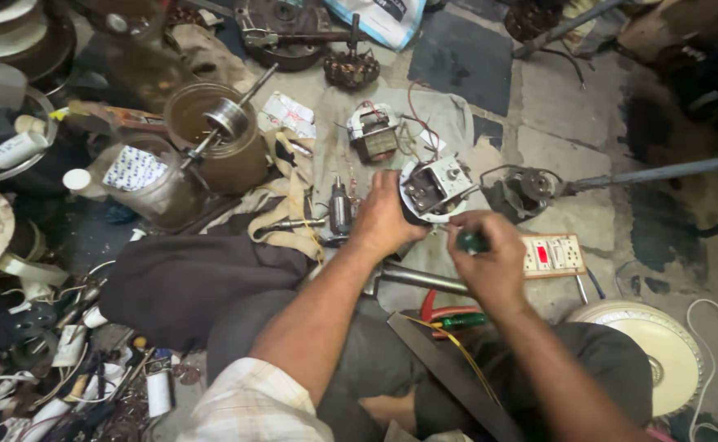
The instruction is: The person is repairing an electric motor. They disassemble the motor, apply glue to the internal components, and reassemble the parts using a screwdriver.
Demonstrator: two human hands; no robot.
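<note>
at the middle of the floor, just beyond the person's knees, the round white-and-grey motor housing with a pale switch block on its face [434, 190] is tipped up on edge. the left hand [383, 219] wraps its near-left rim, fingers curled round it and holding it steady. the right hand [490, 260] is closed on a green-handled screwdriver [472, 242], its tip pointing at the housing's near edge; whether the tip sits in a screw cannot be told. judging by this, the housing is already off any fan body and its inner block lies exposed, so stripping looks well on, with work on the face fittings not yet finished.

just right of the housing a dark metal fan neck on a long grey pole [524, 191] lies on the floor, and near the right hand a cream switchboard with a red rocker [552, 255]. far of the housing sits a small transformer with copper windings [374, 135]. a second green-and-red screwdriver [456, 319] rests on the lap. to the left stand a brown tin holding a steel rotor on a shaft [220, 131] and a dark cloth [187, 282].
</note>
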